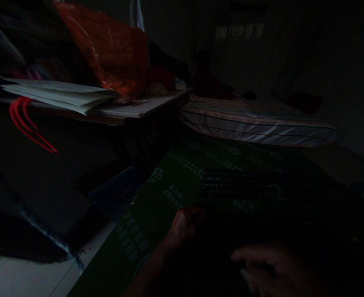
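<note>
The light is very dim. My left hand (185, 219) is low over a green board (157, 210), its fingers bent and closed at the left end of something dark. What they hold is lost in shadow. Lower right, my right hand (265, 262) has its thumb and a finger pointing left with a gap between them, and nothing shows in that gap. Beyond both hands, several dark, glinting strands (237, 183) lie side by side across the board. Another thin dark line with small glints runs rightward from near my left hand. Black shadow hides the area between the hands.
At the left stands a table (138, 108) with folded papers (61, 93) and an orange plastic bag (117, 53). Red cords (30, 123) hang off its edge. A striped mattress (256, 123) lies past the board. Below the table is a blue panel (117, 192).
</note>
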`<action>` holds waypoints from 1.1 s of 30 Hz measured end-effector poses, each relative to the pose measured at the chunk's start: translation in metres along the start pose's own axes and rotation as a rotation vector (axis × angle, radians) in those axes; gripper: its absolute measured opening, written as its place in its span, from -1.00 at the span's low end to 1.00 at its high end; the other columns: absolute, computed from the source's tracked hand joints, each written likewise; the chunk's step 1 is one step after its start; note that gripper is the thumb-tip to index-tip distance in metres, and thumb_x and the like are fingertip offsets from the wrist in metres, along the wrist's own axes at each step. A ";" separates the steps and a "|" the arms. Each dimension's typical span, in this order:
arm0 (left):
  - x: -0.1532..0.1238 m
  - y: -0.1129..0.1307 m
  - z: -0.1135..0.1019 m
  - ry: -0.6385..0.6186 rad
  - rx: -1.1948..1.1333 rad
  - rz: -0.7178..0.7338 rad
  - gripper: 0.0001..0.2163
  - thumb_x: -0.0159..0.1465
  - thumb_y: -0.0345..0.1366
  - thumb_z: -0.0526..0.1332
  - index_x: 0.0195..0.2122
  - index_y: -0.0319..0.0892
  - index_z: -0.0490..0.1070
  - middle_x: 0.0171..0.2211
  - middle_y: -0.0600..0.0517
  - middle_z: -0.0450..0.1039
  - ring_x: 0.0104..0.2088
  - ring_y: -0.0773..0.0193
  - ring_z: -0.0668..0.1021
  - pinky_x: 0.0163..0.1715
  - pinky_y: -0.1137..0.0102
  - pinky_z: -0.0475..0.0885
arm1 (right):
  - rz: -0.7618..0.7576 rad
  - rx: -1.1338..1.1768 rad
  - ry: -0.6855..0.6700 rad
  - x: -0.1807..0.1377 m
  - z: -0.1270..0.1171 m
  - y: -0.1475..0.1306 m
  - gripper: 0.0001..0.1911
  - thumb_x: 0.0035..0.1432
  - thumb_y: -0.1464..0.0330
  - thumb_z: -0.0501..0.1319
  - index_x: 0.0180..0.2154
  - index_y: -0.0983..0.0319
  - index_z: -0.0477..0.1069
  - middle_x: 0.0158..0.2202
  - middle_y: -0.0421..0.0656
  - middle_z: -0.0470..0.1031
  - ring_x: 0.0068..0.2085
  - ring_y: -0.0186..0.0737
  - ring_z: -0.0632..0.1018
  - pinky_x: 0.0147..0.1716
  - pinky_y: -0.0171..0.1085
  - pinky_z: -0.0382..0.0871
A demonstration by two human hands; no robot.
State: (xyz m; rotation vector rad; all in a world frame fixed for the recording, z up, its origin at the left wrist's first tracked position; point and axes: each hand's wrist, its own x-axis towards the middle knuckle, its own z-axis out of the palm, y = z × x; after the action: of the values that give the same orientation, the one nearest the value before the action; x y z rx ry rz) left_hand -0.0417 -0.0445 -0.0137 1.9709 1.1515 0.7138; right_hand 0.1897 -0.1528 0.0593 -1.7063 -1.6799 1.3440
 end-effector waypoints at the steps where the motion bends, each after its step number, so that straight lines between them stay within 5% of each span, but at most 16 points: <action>1: 0.000 0.000 0.000 -0.010 -0.005 -0.006 -0.76 0.27 -0.24 0.02 -0.39 -0.17 0.44 -0.45 0.06 0.45 -0.42 0.30 0.48 -0.42 0.48 0.37 | -0.001 0.004 -0.019 0.006 -0.001 -0.005 -0.66 0.05 0.13 0.22 -0.10 0.00 0.50 -0.22 -0.15 0.56 -0.27 -0.20 0.55 -0.30 -0.28 0.44; 5: 0.000 0.000 -0.001 -0.018 -0.028 -0.016 -0.75 0.27 -0.24 0.00 -0.41 -0.18 0.43 -0.46 0.07 0.42 -0.44 0.32 0.45 -0.46 0.50 0.32 | -0.099 -0.007 -0.113 0.039 -0.011 -0.018 -0.63 0.13 0.18 0.14 -0.06 0.15 0.47 -0.45 -0.18 0.53 -0.45 -0.31 0.51 -0.43 -0.33 0.39; 9: 0.000 -0.001 -0.001 -0.003 -0.020 -0.038 -0.74 0.26 -0.22 0.02 -0.43 -0.18 0.43 -0.51 0.08 0.40 -0.49 0.33 0.42 -0.48 0.50 0.30 | -0.212 -0.056 -0.022 0.084 -0.023 -0.028 -0.65 0.12 0.26 0.11 -0.11 0.25 0.49 -0.51 -0.19 0.51 -0.53 -0.34 0.47 -0.51 -0.36 0.34; 16: -0.002 -0.003 -0.001 0.032 0.011 -0.075 -0.73 0.27 -0.24 0.00 -0.42 -0.19 0.45 -0.51 0.08 0.41 -0.49 0.35 0.42 -0.47 0.51 0.29 | -0.461 -0.528 0.249 0.179 -0.048 -0.042 -0.76 0.12 0.37 0.11 -0.24 0.20 0.54 -0.25 -0.12 0.57 -0.25 -0.22 0.55 -0.22 -0.29 0.37; 18: -0.002 -0.005 0.000 0.050 0.009 -0.091 -0.73 0.28 -0.23 0.01 -0.38 -0.18 0.47 -0.47 0.07 0.44 -0.47 0.34 0.43 -0.45 0.51 0.30 | -0.453 -0.738 0.266 0.205 -0.052 -0.047 -0.77 0.13 0.42 0.12 -0.24 0.17 0.53 -0.22 -0.14 0.55 -0.20 -0.24 0.53 -0.20 -0.33 0.33; 24: -0.003 -0.010 0.002 0.093 -0.021 -0.110 -0.74 0.27 -0.24 0.01 -0.33 -0.16 0.48 -0.42 0.05 0.47 -0.44 0.33 0.46 -0.42 0.52 0.33 | -0.395 -0.864 0.206 0.262 -0.048 -0.050 -0.81 0.10 0.43 0.17 -0.27 0.18 0.54 -0.16 -0.13 0.52 -0.14 -0.22 0.51 -0.17 -0.34 0.28; 33: 0.000 -0.010 0.001 0.061 -0.037 -0.120 -0.76 0.27 -0.29 0.01 -0.39 -0.18 0.44 -0.47 0.06 0.43 -0.47 0.36 0.44 -0.47 0.54 0.28 | -0.337 -0.930 0.135 0.301 -0.043 -0.045 -0.77 0.10 0.40 0.19 -0.18 0.19 0.52 -0.09 -0.08 0.51 -0.05 -0.16 0.49 -0.12 -0.30 0.29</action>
State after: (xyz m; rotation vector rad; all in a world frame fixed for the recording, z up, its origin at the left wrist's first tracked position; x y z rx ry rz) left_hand -0.0454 -0.0414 -0.0221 1.8433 1.2724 0.7313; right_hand 0.1461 0.1471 0.0108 -1.7304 -2.5675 0.2569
